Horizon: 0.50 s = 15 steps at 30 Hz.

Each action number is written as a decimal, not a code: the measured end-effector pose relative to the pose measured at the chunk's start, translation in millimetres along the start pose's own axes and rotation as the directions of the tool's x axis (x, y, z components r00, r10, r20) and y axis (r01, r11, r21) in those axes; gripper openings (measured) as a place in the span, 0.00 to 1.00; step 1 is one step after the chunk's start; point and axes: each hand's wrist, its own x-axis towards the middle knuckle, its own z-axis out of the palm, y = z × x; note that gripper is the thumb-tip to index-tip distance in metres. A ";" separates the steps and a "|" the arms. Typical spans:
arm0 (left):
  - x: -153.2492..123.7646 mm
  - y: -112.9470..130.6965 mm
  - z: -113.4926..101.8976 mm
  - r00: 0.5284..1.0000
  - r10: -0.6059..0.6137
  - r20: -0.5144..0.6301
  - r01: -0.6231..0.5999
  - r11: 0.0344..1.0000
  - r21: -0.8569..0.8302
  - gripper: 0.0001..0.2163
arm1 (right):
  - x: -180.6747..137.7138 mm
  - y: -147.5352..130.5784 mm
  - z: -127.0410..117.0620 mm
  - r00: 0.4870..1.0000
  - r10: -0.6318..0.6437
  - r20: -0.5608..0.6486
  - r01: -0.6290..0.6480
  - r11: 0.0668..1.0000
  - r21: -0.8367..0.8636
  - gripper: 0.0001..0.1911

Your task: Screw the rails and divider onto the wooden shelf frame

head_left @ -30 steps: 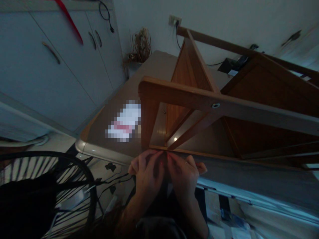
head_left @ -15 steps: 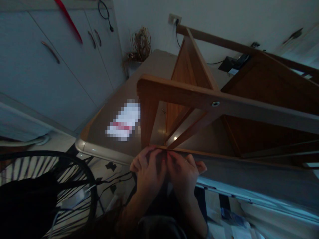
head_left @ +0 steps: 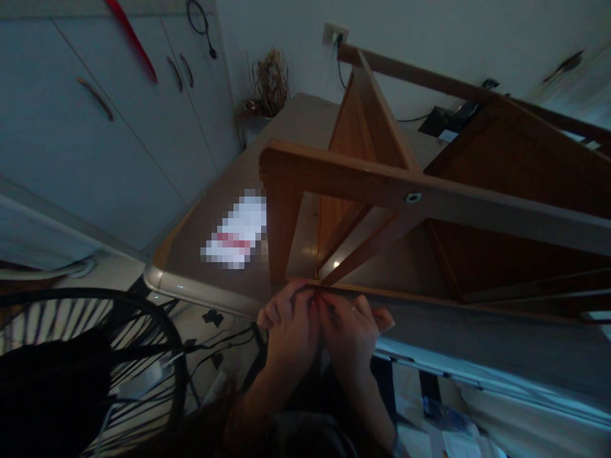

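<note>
Head view | wooden frame stands on the table, near its edge | appears stiff, perhaps rather heavy; thick upper rail looks good for holding | left hand and right hand meet beside lower rail, fingers bent, tips close together; pinched object, cannot tell

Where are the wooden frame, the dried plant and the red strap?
Wooden frame (head_left: pixel 458 201), head view: its nearer long rail.
Dried plant (head_left: pixel 271 77), head view: its brown stalks.
Red strap (head_left: pixel 133 42), head view: middle of its length.
</note>
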 end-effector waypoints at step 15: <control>1.5 -1.3 -0.6 1.000 0.003 -0.027 -0.003 1.000 0.015 0.08 | -4.6 3.3 -2.7 0.998 -0.043 -0.044 0.045 0.997 0.058 0.12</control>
